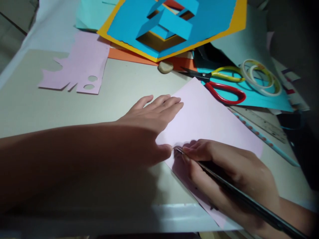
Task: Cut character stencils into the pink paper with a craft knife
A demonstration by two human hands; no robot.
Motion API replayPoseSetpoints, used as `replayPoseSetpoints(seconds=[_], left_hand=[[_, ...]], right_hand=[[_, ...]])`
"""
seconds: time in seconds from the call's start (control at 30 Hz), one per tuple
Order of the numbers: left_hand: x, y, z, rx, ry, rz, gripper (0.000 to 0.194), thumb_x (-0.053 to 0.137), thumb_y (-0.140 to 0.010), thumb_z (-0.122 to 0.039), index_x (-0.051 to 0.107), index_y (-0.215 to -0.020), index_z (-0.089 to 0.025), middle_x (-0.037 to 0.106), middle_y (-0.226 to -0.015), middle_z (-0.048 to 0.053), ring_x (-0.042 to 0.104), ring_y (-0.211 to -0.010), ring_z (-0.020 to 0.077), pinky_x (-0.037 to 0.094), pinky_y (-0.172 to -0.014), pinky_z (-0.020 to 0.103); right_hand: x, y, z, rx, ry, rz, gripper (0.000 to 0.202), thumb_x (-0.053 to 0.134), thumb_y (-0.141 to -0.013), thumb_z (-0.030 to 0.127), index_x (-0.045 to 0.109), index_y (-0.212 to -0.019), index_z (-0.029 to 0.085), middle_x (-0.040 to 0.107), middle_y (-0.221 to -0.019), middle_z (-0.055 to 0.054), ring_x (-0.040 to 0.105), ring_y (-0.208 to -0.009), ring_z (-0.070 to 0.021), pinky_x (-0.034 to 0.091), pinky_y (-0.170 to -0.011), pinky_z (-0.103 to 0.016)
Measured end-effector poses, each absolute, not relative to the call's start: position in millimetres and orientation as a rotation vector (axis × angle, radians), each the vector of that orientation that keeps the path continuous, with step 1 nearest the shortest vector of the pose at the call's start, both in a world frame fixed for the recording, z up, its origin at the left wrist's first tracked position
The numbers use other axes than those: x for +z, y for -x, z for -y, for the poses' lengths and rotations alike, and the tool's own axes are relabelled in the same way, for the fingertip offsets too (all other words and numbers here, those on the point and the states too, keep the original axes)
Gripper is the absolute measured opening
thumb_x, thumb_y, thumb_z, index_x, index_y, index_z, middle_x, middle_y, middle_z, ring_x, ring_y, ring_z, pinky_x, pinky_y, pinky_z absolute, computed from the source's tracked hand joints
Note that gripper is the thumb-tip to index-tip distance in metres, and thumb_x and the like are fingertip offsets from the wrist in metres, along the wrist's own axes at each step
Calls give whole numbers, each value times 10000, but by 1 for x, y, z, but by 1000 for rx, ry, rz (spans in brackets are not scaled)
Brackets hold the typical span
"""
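A pale pink sheet of paper (199, 116) lies at an angle on the table, one corner pointing away. My left hand (154, 116) rests flat on its left edge, fingers stretched out and thumb near the pen tip. In my right hand (231, 172) is a dark, slim pen (239, 194), pinched between thumb and fingers. Its tip meets the paper just beside my left thumb. Part of the sheet's lower right side is hidden under my right hand.
Scissors (224, 96) with red and yellow handles, tape rolls (261, 78) and a blue pencil (276, 149) lie to the right. Behind stands a blue and yellow pop-up card (211, 30), near a small stone (165, 67). Cut pink paper (79, 63) lies at the left.
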State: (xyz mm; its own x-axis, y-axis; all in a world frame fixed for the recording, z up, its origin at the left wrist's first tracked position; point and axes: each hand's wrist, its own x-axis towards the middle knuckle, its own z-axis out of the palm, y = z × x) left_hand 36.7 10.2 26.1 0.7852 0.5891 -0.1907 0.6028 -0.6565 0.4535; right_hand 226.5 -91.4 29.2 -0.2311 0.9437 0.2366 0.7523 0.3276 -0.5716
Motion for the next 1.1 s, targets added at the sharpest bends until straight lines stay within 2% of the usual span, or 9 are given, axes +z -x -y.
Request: replayPoseSetpoints(seconds=[0.27, 0.43, 0.53, 0.7, 0.87, 0.97, 1.1], left_hand=[[28, -35, -10, -37, -2488, -866, 918, 515, -823, -387, 120, -1615, -141, 104, -1716, 62, 35, -1592, 223, 25, -1282, 469], [30, -35, -11, -55, -2507, -846, 898, 495, -830, -386, 133, -1607, -121, 121, -1712, 94, 44, -1591, 239, 48, -1277, 497], [28, -36, -12, -47, -2506, -858, 915, 506, -819, -396, 121, -1611, -148, 122, -1713, 78, 49, -1590, 234, 32, -1277, 474], [27, -36, -12, -49, -2503, -874, 902, 499, -824, -378, 132, -1614, -144, 120, -1715, 53, 58, -1589, 222, 38, -1281, 464], [30, -37, -11, -57, -2505, -868, 907, 499, -808, -366, 145, -1610, -130, 124, -1713, 73, 69, -1588, 224, 48, -1279, 482], [30, -37, -12, -67, -2495, -871, 915, 522, -811, -375, 153, -1610, -126, 134, -1711, 74, 72, -1588, 237, 54, -1278, 491], [28, -36, -14, -59, -2515, -846, 910, 524, -831, -404, 140, -1610, -133, 130, -1712, 82, 66, -1588, 245, 50, -1277, 494]], right_hand=[[31, -225, 93, 554, 1499, 2006, 84, 639, -874, 202, 642, -823, 269, 684, -585, 65, 570, -379, -80, 435, -364, -161], [33, -225, 90, 532, 1499, 2022, 88, 625, -877, 197, 676, -815, 233, 685, -574, 48, 600, -419, -86, 466, -408, -159], [33, -226, 89, 597, 1501, 1998, 106, 616, -871, 172, 702, -828, 216, 722, -608, 32, 600, -407, -86, 456, -389, -170], [31, -225, 88, 658, 1504, 1942, 110, 625, -856, 166, 710, -812, 221, 810, -785, -19, 741, -575, -156, 533, -467, -202], [32, -224, 89, 710, 1533, 1890, 98, 663, -849, 178, 694, -823, 268, 804, -765, 43, 717, -535, -111, 512, -448, -169], [29, -226, 91, 698, 1532, 1858, 133, 700, -826, 148, 697, -811, 280, 821, -815, 40, 760, -612, -133, 527, -472, -171], [25, -229, 90, 657, 1436, 1859, 131, 751, -796, 158, 702, -797, 280, 821, -805, 20, 764, -610, -159, 526, -467, -194]])
